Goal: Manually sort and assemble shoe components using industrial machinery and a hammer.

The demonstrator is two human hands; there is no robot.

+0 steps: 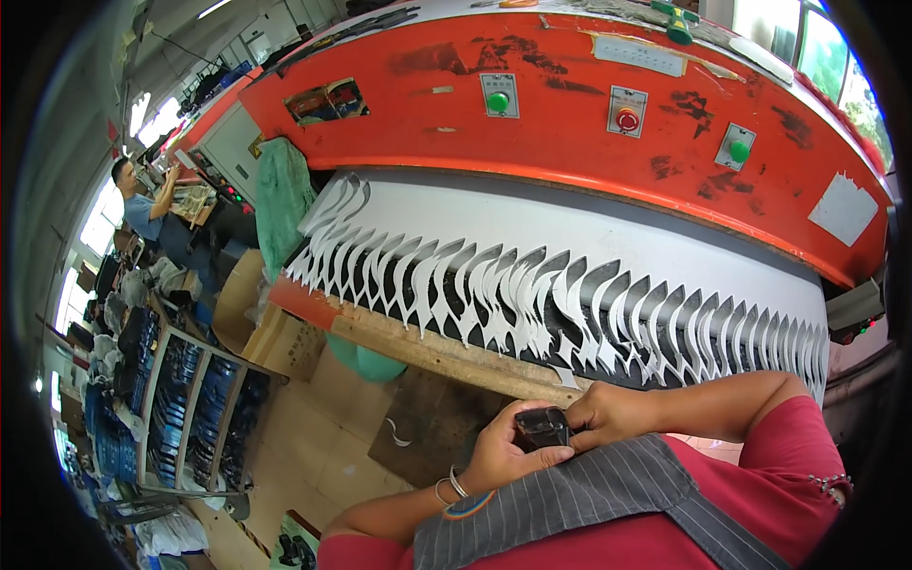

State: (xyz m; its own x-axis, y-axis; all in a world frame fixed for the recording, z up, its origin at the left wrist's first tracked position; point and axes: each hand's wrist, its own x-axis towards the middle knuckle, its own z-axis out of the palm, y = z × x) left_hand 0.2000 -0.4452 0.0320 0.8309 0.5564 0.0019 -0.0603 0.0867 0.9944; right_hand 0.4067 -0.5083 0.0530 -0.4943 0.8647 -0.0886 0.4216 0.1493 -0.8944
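Close to my chest, my left hand (508, 446) is wrapped round a small dark, glossy, block-like object (542, 427) whose kind I cannot make out. My right hand (608, 414) is closed against its right side, with curled fingers partly hidden; what they pinch does not show. Just beyond both hands, a long row of curved, pointed strips (494, 285), white and dark grey, lies along the front of a white machine bed (627, 242). A small white scrap (566, 377) hangs at the bed's front edge near my right hand.
A red machine beam (408, 104) spans the far side, with green buttons (499, 102) and a red button (627, 119). A wooden edge (456, 356) fronts the bed. To the left stand a cardboard box (271, 332), a loaded rack (195, 408) and a seated person (147, 214).
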